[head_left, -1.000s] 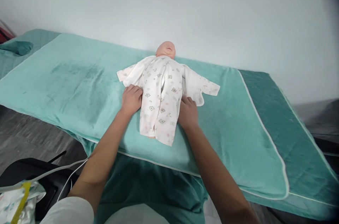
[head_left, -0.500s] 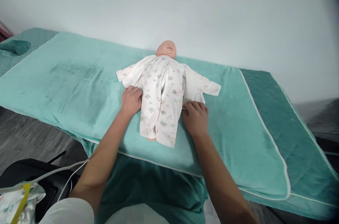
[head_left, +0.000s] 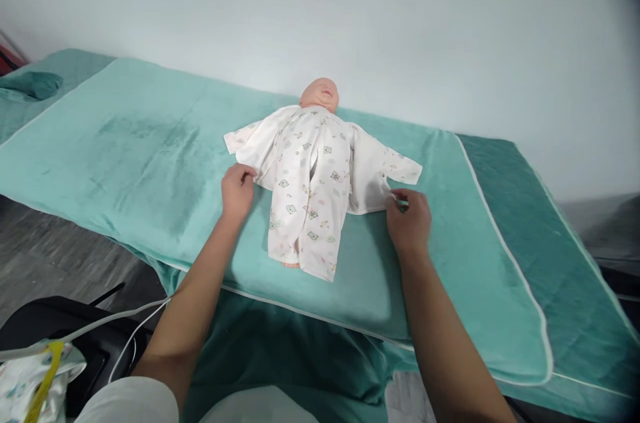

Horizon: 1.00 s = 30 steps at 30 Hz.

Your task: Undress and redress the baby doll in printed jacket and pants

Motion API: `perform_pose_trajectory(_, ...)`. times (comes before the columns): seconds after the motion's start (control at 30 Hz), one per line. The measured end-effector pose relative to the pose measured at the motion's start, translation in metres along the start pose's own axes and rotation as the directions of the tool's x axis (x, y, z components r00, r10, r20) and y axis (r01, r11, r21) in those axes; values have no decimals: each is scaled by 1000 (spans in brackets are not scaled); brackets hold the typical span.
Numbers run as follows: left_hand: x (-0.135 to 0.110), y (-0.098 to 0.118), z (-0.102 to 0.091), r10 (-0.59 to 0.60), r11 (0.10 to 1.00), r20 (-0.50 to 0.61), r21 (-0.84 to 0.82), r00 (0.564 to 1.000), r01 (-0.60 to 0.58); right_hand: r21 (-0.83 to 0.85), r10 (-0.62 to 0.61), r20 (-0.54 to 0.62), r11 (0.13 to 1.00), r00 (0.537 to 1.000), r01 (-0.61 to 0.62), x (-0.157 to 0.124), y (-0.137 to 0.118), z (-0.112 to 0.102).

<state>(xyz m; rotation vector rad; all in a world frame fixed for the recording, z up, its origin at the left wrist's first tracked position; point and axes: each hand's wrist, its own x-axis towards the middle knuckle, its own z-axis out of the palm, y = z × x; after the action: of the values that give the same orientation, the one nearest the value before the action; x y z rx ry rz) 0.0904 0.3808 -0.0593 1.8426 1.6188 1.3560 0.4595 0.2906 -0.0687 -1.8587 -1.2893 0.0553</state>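
A baby doll (head_left: 320, 92) lies on its back on a teal towel (head_left: 150, 149), dressed in a white patterned garment (head_left: 310, 189). My left hand (head_left: 237, 189) pinches the garment's left edge beside the doll's body. My right hand (head_left: 409, 219) pinches the corner of the garment's right flap, which is drawn out flat to the right. One small foot (head_left: 290, 264) shows below the hem.
The towel covers a darker teal bed (head_left: 545, 209) against a pale wall. A teal pillow (head_left: 30, 84) lies at the far left. At the lower left are a black object (head_left: 55, 326), a white cable (head_left: 110, 323) and a printed packet (head_left: 30, 383).
My right hand moved out to the right, pulling the garment's right flap open and flat. My left hand shifted slightly left and up, gripping the left edge. The view shifted a little.
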Motion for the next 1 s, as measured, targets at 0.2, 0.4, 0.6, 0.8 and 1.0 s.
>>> perform_pose_trajectory(0.2,6,-2,4,-196,960,-146,174,970,220,-365,300,163,903,940,-225,24,1,-5)
perform_pose_trajectory(0.4,7,5,3,-200,966,-34,162,979,203,231,276,186,921,943,-315,50,-35,4)
perform_pose_trajectory(0.6,8,3,3,-92,973,171,225,981,52,562,-276,285,824,918,72,28,-128,-3)
perform_pose_trajectory(0.8,7,-1,4,-18,962,203,269,979,-38,461,-408,598,879,690,120,8,-146,-8)
perform_pose_trajectory(1.0,10,-7,13,55,957,217,266,975,-114,514,-294,585,856,755,-65,1,-138,1)
